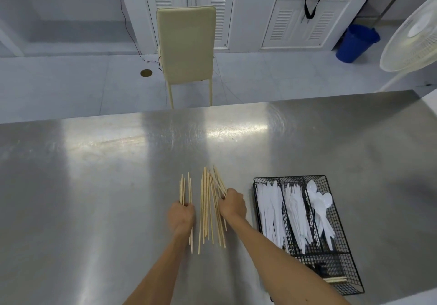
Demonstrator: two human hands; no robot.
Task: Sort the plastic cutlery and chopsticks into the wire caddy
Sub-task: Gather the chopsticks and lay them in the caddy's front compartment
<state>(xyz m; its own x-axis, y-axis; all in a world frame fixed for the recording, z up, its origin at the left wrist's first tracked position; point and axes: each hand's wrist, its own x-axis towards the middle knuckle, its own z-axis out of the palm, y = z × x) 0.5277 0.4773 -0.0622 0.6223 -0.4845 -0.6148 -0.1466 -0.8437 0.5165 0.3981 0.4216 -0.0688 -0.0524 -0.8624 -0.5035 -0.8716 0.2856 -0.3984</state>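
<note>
A loose pile of pale wooden chopsticks (pixel 207 207) lies on the steel table (pixel 94 174) in front of me. My left hand (pixel 181 217) grips a small bunch of chopsticks (pixel 185 190) at the pile's left side. My right hand (pixel 233 204) holds a few chopsticks (pixel 220 181) at the pile's right edge, fingers curled round them. To the right stands the black wire caddy (pixel 257 181). Its long compartments hold white plastic knives (pixel 269 210), forks (pixel 295 212) and spoons (pixel 321 205). A few chopsticks (pixel 335 280) lie in its near cross compartment.
A beige chair (pixel 186 44) stands beyond the table's far edge. A white fan (pixel 413 35) is at the right, a blue bin (pixel 356 43) behind it. White cabinets line the back wall.
</note>
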